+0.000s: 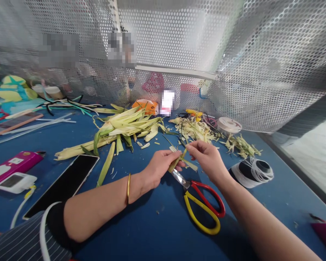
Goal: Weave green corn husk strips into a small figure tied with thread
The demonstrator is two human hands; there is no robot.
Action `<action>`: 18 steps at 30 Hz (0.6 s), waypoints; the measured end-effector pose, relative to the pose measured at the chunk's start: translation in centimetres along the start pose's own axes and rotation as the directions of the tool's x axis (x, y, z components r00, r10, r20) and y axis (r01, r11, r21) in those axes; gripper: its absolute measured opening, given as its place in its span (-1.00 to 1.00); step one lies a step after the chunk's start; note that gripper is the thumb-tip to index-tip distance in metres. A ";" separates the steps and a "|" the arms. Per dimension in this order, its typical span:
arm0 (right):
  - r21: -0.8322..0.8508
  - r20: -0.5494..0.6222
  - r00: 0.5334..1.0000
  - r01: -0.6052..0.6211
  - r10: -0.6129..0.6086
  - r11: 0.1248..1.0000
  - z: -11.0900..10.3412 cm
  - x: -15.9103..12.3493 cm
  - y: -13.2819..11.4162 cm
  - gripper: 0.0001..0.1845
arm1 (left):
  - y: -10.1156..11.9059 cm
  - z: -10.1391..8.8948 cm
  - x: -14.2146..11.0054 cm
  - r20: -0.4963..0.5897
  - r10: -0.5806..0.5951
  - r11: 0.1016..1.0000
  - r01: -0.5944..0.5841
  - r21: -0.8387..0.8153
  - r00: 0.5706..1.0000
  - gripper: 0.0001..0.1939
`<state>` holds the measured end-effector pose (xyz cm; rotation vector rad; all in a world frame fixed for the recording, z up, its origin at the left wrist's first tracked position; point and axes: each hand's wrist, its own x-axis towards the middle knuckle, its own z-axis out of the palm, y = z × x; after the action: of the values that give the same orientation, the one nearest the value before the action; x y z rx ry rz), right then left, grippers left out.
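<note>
Between my two hands is a small bundle of green corn husk strips. My left hand pinches the bundle, thumb on top. The fingers of my right hand close on the upper tip of a strip; exactly what they grip there is small. Just below lie scissors with one red and one yellow handle, their blade tips hidden under my left hand. A spool of white thread lies right of my right forearm. Beyond my hands is a pile of corn husks.
Shredded husk scraps and a roll of tape lie at the back right. A black-screened phone, a magenta device and another phone are on the left. A perforated metal screen stands behind the blue table.
</note>
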<state>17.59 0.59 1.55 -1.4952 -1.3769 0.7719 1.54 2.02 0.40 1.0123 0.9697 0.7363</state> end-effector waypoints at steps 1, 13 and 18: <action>0.000 0.033 0.999 -0.005 0.005 1.000 0.1 0.0 0.0 -0.64 | 0.0 0.0 0.0 0.016 -0.015 1.000 0.015 -0.004 1.000 -0.72; -0.462 0.032 0.994 0.108 -0.105 0.880 -0.9 -3.8 -1.4 -0.67 | 2.6 -0.4 -2.3 0.080 -0.014 0.982 -0.002 0.191 0.997 -0.87; -0.559 0.162 0.980 0.189 -0.117 0.807 -2.4 -8.0 1.2 -0.78 | 2.2 -2.0 -4.2 0.070 0.183 0.868 -0.195 0.457 0.981 -0.86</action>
<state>18.81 -7.67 0.19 -1.7771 -1.9135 0.3512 -2.11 -0.12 3.34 1.5502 1.0596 0.6627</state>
